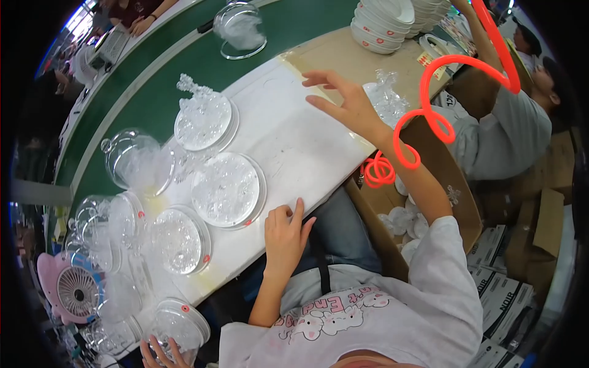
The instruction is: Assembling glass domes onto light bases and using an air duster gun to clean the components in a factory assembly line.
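My left hand (285, 236) rests on the near edge of the white work board (294, 141), fingers loosely together and holding nothing. Just left of it lies a round clear plastic dish (226, 189) filled with clear crystal-like pieces. My right hand (343, 101) hovers over the board's far right end, fingers spread and empty. An orange coiled cord (429, 98) runs from its wrist. A clear wrapped ornament (385, 95) lies just beyond that hand.
More clear dishes (181, 239) and domed lids (132, 159) crowd the board's left side. A green conveyor belt (159, 80) runs behind. Stacked white bowls (383, 21) stand far right. A cardboard box (448, 184) holds clear parts. A pink fan (70, 291) sits lower left. A co-worker in grey (509, 135) sits at right; another hand (161, 354) holds a dish.
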`<state>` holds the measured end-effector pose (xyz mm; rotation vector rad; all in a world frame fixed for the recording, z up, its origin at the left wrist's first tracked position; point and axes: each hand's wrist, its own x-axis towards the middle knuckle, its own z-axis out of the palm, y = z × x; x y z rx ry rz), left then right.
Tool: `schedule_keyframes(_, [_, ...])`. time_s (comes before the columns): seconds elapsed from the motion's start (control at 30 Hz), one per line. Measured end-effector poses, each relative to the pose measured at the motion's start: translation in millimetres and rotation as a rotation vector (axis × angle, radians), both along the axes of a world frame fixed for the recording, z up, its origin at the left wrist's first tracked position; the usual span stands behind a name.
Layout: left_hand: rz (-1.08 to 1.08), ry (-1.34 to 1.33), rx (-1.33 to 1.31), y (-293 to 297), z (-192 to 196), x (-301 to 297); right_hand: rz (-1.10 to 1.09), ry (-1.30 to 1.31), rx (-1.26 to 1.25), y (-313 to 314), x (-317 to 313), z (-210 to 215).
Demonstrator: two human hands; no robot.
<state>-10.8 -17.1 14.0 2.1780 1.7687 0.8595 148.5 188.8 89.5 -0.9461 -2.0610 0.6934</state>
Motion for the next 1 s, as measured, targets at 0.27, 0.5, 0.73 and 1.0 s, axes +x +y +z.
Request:
schedule_keyframes(0.27, [0.036,0.035,0.033,20.7,-3.1,6.0,-0.515,0.288,0.253,128.1,83.5,49.4])
schedule_keyframes(0.5, [0.0,0.115,0.128,17.9,-7.6,2.4,-0.934,-0.573,0.188,215.7,136.5,39.6])
schedule_keyframes(0.73, [0.029,0.141,0.203,19.1,-13.7,4.1,-0.858,-0.693,0.223,212.8,130.9,45.7])
schedule_keyframes(1.0, [0.04,0.119,0.244,22.8,-11.6,6.0,-0.687,-0.38,0.18,235.3,170.0,51.2])
